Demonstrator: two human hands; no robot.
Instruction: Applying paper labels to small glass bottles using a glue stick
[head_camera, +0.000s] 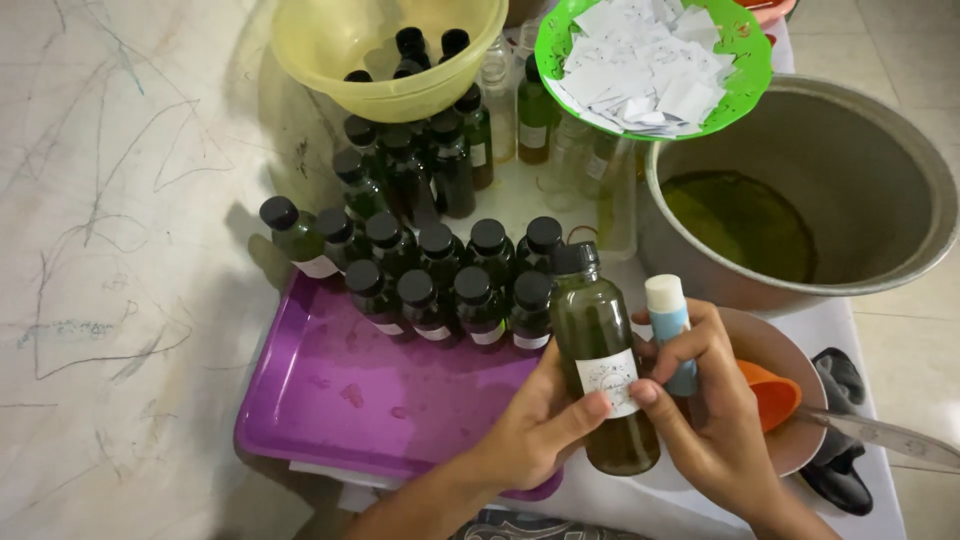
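1. Green liquid fills the bottle (603, 365) I hold upright at lower centre of the frame; it has a black cap and a white label facing me.
2. My left hand (535, 425) is closed around the bottle from the left, thumb pressed on the label's lower edge.
3. My right hand (712, 400) touches the label's right side with a fingertip, while its curled fingers also grip a glue stick (670, 325), blue with a white cap, standing just right of the bottle.
4. Left of my hands, a purple tray (350, 395) carries capped bottles (450, 275) in rows along its upper edge.
5. At right, a metal pot (880, 190) holds green liquid at its bottom.
6. Above it, a green basket (745, 75) holds white paper slips.
7. At top centre, a yellow bowl (330, 45) holds black caps.
8. An orange funnel (770, 390) lies on a plate right of my right hand.
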